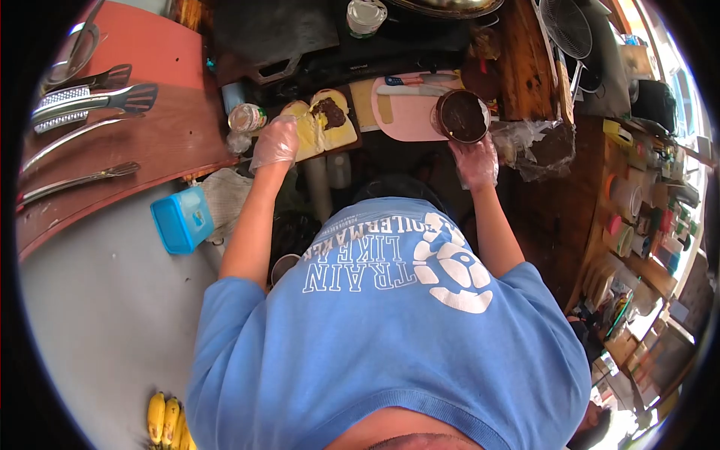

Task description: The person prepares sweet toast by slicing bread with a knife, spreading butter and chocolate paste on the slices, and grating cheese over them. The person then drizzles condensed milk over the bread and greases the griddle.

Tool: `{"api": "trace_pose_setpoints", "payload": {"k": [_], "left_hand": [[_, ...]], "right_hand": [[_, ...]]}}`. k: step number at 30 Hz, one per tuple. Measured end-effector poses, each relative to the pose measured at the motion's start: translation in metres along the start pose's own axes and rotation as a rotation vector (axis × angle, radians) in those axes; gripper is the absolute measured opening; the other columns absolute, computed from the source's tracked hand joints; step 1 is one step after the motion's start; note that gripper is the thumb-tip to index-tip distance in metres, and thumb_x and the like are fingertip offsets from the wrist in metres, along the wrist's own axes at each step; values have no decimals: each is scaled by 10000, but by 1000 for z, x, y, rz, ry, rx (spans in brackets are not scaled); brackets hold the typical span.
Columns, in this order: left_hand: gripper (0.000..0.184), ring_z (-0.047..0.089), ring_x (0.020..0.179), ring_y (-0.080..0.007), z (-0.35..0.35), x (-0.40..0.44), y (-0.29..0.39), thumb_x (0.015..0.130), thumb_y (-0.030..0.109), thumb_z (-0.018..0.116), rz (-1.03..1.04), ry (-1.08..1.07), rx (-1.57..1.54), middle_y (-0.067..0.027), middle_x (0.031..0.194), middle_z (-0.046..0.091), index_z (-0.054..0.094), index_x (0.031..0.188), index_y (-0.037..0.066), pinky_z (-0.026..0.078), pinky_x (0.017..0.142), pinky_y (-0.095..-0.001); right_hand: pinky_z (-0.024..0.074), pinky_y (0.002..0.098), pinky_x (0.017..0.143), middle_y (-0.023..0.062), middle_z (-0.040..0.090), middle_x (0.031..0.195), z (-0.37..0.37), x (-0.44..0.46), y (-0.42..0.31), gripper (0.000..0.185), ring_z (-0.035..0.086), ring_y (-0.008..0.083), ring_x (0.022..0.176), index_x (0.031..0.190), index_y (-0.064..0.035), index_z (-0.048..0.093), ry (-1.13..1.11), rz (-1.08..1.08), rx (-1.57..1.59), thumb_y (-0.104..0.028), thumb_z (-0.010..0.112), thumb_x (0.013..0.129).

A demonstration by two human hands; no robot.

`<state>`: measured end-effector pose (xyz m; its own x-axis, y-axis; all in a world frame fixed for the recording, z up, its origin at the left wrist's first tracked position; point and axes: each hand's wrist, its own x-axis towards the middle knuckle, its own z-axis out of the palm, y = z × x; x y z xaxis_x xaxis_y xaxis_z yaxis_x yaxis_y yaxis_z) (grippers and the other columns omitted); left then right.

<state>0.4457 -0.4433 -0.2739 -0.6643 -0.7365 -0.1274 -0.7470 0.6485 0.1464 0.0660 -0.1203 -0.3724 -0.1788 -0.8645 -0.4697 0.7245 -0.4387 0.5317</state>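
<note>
My left hand (276, 144), in a clear plastic glove, is closed at the left edge of the bread (304, 129); what its fingers hold, if anything, is hidden. Yellowish spread covers the bread, and dark brown spread (330, 112) sits on its right part. My right hand (478, 161), also gloved, grips the near side of a round tub (463, 116) with dark brown contents. The tub is tilted with its opening facing me, over the right end of a pink cutting board (409, 129). Knives (420, 84) lie along that board's far edge.
Left of the bread stands a can (247, 118); another can (366, 18) is farther back beside a dark griddle (274, 37). Spatulas and tongs (97, 101) lie on the left brown counter (165, 142). Crumpled clear plastic (536, 146) hangs on the right, near a wooden post (525, 64).
</note>
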Motion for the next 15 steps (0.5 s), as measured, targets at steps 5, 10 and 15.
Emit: {"api": "trace_pose_setpoints", "payload": {"k": [5, 10, 15], "left_hand": [[206, 730, 819, -361, 14, -8, -1, 916, 101, 522, 44, 100, 49, -200, 938, 719, 705, 870, 19, 598, 734, -471], [200, 730, 823, -352, -15, 2, 7, 898, 110, 546, 54, 73, 132, -184, 919, 726, 713, 824, 29, 594, 721, -446], [190, 713, 869, -363, -8, -13, 14, 868, 120, 562, -150, -28, 61, -194, 910, 724, 734, 838, 44, 572, 788, -459]], "right_hand": [[377, 561, 1154, 211, 515, 1425, 6, -13, 43, 573, 473, 425, 1346, 1298, 0, 530, 337, -477, -981, -507, 462, 1042], [440, 542, 1094, 299, 487, 1409, -25, -18, 51, 541, 487, 467, 1316, 1259, 59, 518, 589, -517, -939, -416, 589, 1009], [505, 461, 1008, 240, 575, 1319, -37, -7, 89, 542, 598, 369, 1184, 1287, 71, 504, 635, -251, -1402, -313, 691, 953]]}}
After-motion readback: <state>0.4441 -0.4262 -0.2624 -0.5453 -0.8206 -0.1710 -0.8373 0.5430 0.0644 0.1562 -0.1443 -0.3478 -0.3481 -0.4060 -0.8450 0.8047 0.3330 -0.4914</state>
